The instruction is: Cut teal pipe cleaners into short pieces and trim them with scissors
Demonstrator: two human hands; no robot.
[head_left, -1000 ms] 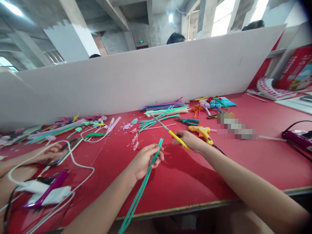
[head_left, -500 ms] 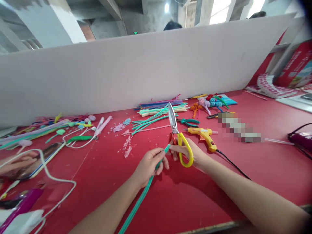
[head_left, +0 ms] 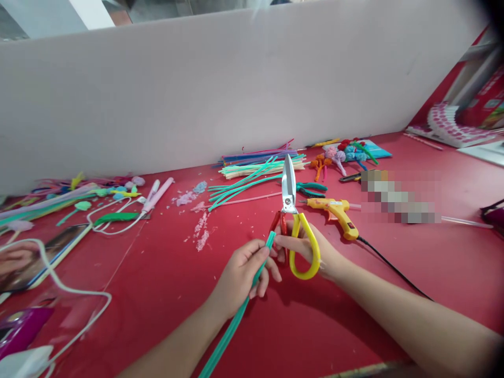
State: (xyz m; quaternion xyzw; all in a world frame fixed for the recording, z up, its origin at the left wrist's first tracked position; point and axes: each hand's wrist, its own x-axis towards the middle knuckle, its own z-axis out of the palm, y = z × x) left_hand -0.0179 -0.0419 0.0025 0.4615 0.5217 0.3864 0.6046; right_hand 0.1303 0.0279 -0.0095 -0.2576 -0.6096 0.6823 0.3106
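Teal pipe cleaners (head_left: pixel 235 321), gathered in a bundle, run through my left hand (head_left: pixel 246 270), which pinches them close to their upper end. My right hand (head_left: pixel 301 244) grips a pair of scissors (head_left: pixel 289 194) with one red and one yellow handle. Their blades point up and away from me, and look closed. The right fingertips are right beside the end of the bundle; whether they touch it I cannot tell. Beyond the hands lie more teal pipe cleaners (head_left: pixel 240 190) on the red table (head_left: pixel 169 299).
Right of the scissors rest teal-handled pliers (head_left: pixel 313 188) and a yellow glue gun (head_left: pixel 334 212) with a black cord. Fuzz scraps (head_left: pixel 202 231) lie left of centre. Farther left are a pink hair-iron-like tool (head_left: pixel 157 195), a white cable (head_left: pixel 79 286) and a phone (head_left: pixel 51 254). A white partition (head_left: pixel 157 100) stands behind.
The camera has tipped downward, so less shows above the partition. The scissors have turned more upright and shifted slightly right. Both hands keep their holds.
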